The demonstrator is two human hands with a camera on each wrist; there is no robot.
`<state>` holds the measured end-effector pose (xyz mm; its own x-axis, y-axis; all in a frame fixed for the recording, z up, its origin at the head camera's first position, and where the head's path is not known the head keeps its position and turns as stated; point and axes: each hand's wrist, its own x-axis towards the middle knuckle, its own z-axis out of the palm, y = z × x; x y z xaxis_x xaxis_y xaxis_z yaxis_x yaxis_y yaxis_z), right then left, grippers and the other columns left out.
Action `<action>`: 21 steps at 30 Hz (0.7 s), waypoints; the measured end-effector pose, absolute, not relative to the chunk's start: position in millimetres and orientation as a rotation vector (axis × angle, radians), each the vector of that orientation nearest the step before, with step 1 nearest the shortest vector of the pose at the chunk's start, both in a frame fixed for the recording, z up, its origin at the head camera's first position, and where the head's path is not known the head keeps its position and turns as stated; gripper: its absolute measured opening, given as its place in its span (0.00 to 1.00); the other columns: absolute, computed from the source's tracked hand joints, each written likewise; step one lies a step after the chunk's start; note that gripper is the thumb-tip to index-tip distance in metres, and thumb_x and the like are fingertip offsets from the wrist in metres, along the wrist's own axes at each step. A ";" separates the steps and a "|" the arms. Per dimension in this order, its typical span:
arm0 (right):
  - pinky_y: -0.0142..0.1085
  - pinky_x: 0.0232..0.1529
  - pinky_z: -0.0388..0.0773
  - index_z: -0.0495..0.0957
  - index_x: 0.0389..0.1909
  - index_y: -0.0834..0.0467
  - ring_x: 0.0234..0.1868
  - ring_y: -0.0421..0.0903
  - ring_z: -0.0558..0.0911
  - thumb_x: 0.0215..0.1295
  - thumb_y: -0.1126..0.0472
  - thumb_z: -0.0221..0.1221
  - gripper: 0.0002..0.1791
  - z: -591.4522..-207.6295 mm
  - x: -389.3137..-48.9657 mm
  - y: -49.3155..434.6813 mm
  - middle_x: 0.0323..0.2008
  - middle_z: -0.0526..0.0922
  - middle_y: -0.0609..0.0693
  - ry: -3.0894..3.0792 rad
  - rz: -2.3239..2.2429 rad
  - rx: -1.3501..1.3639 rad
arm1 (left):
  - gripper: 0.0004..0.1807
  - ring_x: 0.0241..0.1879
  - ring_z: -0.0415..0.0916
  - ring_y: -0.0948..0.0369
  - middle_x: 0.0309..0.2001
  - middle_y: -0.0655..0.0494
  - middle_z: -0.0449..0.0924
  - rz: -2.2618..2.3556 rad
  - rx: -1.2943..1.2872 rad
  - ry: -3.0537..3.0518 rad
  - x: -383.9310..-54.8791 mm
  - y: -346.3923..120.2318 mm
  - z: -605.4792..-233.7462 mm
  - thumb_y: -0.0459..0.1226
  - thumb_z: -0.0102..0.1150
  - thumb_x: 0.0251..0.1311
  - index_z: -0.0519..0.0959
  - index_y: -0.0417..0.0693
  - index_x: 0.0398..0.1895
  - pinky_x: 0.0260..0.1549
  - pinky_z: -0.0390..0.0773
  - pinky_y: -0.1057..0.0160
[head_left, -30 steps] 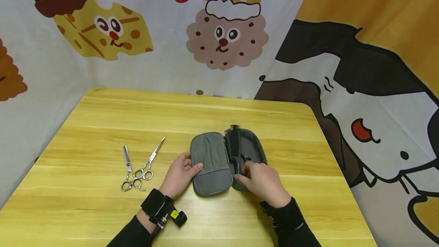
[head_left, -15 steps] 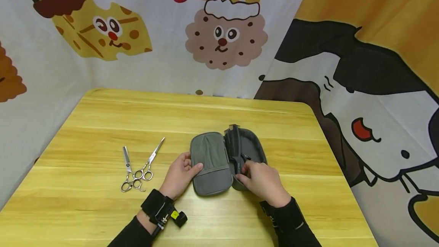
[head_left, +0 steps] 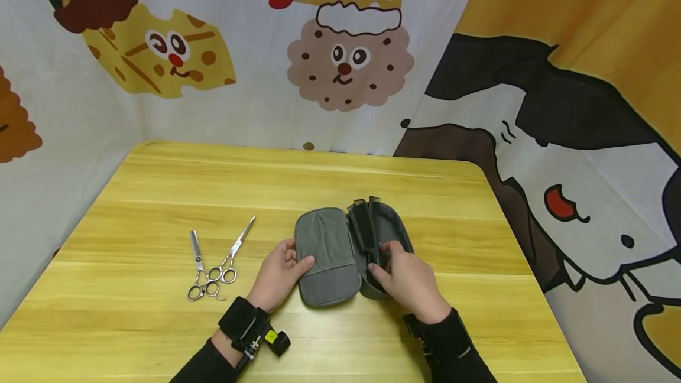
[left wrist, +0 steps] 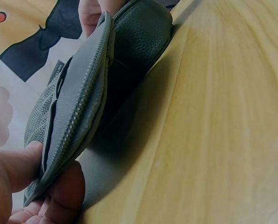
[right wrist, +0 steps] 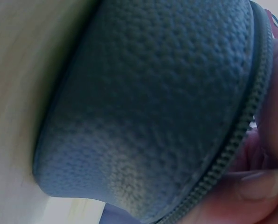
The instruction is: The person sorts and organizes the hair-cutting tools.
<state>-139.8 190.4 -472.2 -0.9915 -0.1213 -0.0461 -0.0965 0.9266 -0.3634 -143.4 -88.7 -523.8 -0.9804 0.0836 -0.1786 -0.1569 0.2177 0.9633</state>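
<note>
A grey zip case (head_left: 330, 285) lies unfolded at mid-table in the head view, its lid with a mesh pocket on the left. My left hand (head_left: 278, 275) pinches the lid's left edge, thumb over the top; the left wrist view shows fingers behind the zipper (left wrist: 76, 114). Dark combs (head_left: 362, 226) lie lengthwise in the case body along the hinge side. Reaching over the body's right wall, my right hand (head_left: 409, 281) holds the lower end of a comb between thumb and fingers. In the right wrist view the pebbled case wall (right wrist: 148, 84) hides most of its grip.
Two pairs of silver scissors lie left of the left hand: thinning scissors (head_left: 198, 256) and long-bladed scissors (head_left: 242, 238), handles close together. The wooden table (head_left: 213, 182) meets a printed curtain (head_left: 255, 117) behind and at the sides.
One comb's top has shifted right, so the comb tops now fan apart. My right fingers have moved slightly up inside the case. The left hand has stayed on the lid.
</note>
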 end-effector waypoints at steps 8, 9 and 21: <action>0.35 0.20 0.61 0.75 0.25 0.49 0.18 0.42 0.69 0.68 0.51 0.71 0.16 -470.8 -138.7 187.8 0.16 0.71 0.43 3.055 -0.408 -0.232 | 0.38 0.49 0.88 0.58 0.48 0.48 0.89 1.845 -0.082 2.287 -143.6 -89.9 -523.8 0.41 0.69 0.72 0.64 0.32 0.77 0.51 0.87 0.58; 0.35 0.20 0.60 0.74 0.24 0.48 0.18 0.42 0.69 0.68 0.51 0.70 0.17 -470.9 -138.9 187.5 0.16 0.70 0.43 3.055 -0.404 -0.234 | 0.38 0.50 0.88 0.58 0.48 0.48 0.89 1.844 -0.088 2.284 -143.8 -89.9 -523.8 0.42 0.69 0.72 0.64 0.33 0.77 0.53 0.87 0.57; 0.40 0.20 0.66 0.72 0.18 0.48 0.19 0.46 0.72 0.73 0.49 0.64 0.22 -467.3 -145.0 178.0 0.16 0.71 0.48 3.040 -0.216 -0.287 | 0.38 0.47 0.87 0.59 0.47 0.47 0.89 1.842 -0.084 2.297 -142.8 -89.0 -523.9 0.42 0.69 0.72 0.65 0.32 0.76 0.50 0.87 0.60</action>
